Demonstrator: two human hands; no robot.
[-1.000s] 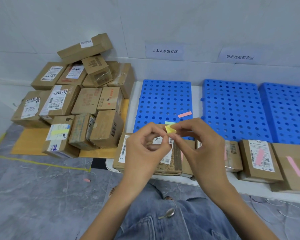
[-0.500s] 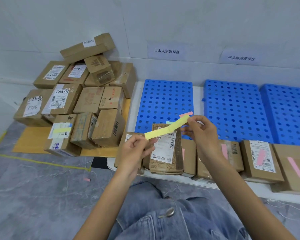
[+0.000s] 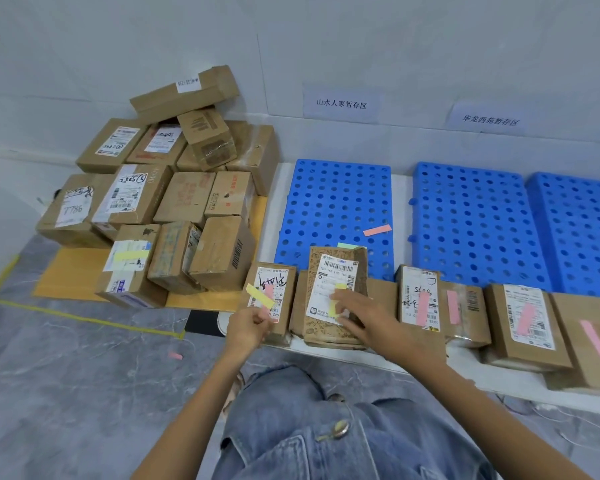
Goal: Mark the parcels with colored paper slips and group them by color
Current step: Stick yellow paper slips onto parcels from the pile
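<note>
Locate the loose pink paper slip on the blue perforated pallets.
Head view: the pink paper slip lies on the leftmost blue perforated pallet, near its right edge, behind the patterned brown parcel.

Two bare forearms (image 3: 187, 410) reach up from the bottom of the frame. The left hand (image 3: 248, 329), lower centre, pinches a yellow slip (image 3: 258, 295) between curled fingers. The right hand (image 3: 361, 318), beside it, presses down with straight fingers.

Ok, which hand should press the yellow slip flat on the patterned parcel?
Right. The right hand has its fingers resting on the yellow slip on the patterned parcel. The left hand is off to the side, pinching a spare yellow strip over the neighbouring parcel.
</note>
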